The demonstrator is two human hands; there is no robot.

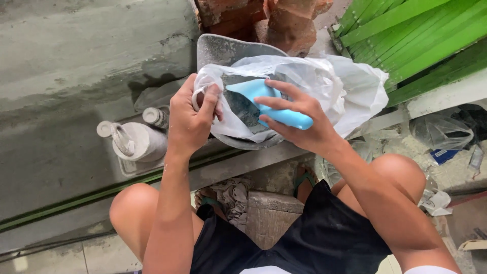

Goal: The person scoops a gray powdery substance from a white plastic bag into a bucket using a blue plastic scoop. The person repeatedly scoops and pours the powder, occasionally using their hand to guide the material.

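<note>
My left hand [190, 119] grips the rolled rim of a white plastic bag [350, 86] and holds its mouth open. My right hand [299, 122] holds a light blue plastic scoop [276, 109] by its handle, with the scoop's bowl dipped into the bag's mouth. Grey cement powder [243, 107] shows inside the bag, under the scoop. The bag rests in a grey metal pan [223, 50] on a ledge in front of my bare knees.
Two dusty grey bottles [134, 142] lie left of the bag by a grey cement wall. Red bricks [289, 23] stand behind the pan. Green slats [416, 35] fill the upper right. Crumpled plastic and scraps [441, 134] litter the right floor.
</note>
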